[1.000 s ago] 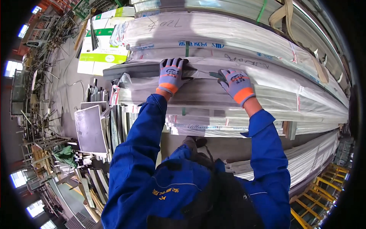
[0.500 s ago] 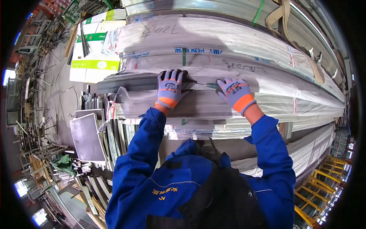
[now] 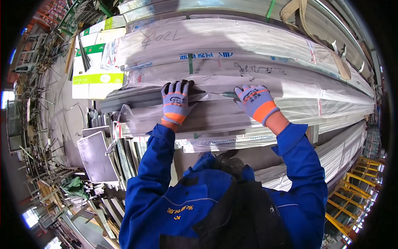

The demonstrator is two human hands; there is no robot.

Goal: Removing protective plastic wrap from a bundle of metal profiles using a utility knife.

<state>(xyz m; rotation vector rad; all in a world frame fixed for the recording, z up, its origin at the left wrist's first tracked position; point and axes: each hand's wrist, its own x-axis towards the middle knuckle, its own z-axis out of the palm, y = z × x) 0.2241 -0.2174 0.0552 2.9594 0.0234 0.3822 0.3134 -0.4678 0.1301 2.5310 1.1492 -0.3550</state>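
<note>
Bundles [image 3: 244, 31] of long profiles in whitish film filled most of the view, too overlapped to count surely. At the lower right rose one yellow frame [image 3: 352, 191], and on the left, beyond the bundles' ends, stood several white-and-green cartons [image 3: 99, 79], their exact number unclear. One bundle had its wrap parted at the left end, and there lay the dark grey profiles [image 3: 132, 96], several layered together, their number hidden by the film. One large grey panel [image 3: 98, 159] leaned below them. Two gloved hands worked over this bundle. The left hand [image 3: 176, 103] lay across the profiles near the end of the slit, fingers bent over the top; whether its grip pinched film or merely pressed down, I could not tell. The right hand [image 3: 255, 101], just to its right, had its grip closed round the handle of one slim dark green cutter [image 3: 229, 94], tip toward the left hand. Slitting the wrap [image 3: 207, 96] seemed the step in hand; the next move called, I judged, for film held taut, a shallow stroke, and left fingers clear of the thin blade [image 3: 214, 93].
</note>
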